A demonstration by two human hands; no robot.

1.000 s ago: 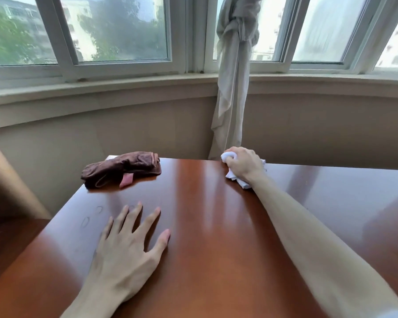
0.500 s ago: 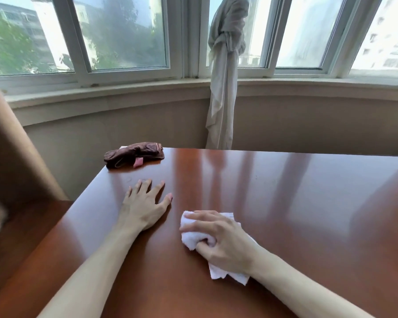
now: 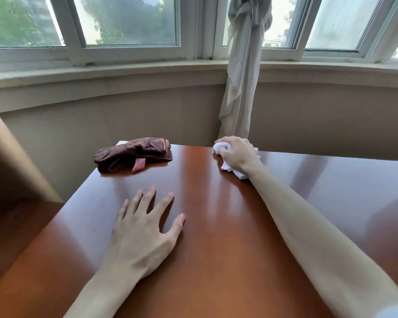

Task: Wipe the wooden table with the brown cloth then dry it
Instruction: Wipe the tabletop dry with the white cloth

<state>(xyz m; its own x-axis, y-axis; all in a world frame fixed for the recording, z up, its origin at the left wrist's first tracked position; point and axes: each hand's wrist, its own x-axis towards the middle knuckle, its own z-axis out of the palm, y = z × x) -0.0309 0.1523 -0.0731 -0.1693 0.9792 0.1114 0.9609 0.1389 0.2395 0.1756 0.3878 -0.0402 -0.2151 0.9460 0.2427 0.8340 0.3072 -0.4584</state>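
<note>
My right hand [image 3: 237, 154] grips the white cloth [image 3: 230, 167] at the table's [image 3: 216, 226] far edge, so the drying stroke pulls back toward me. Left hand [image 3: 140, 235] lies flat, fingers spread. Brown cloth [image 3: 133, 154] lies bunched at the far-left corner, nearer the left hand.

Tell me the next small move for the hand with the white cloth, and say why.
Probably draw the right hand back toward the body, dragging the white cloth along the wooden table. It grips the cloth at the far edge, arm fully stretched, so no table remains ahead. The brown cloth lies set aside at the far left corner, suggesting drying is underway, while the left hand rests flat as a brace.
</note>
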